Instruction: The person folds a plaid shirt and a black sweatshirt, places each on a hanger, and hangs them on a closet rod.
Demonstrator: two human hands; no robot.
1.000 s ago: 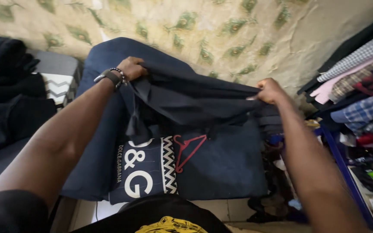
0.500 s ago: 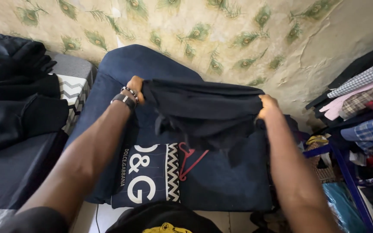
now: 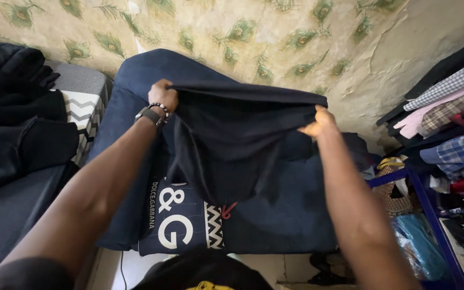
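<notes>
Overhead, dark garment (image 3: 232, 139), plain, limp, stretched between left hand (image 3: 163, 95), right hand (image 3: 318, 121)

Black garment (image 3: 232, 139), navy cushion (image 3: 275, 209), peacock-feather patterned beige wall (image 3: 253, 37).

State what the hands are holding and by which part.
Both hands, left hand and right hand, grip a dark garment by its top edge, one at each end.
</notes>
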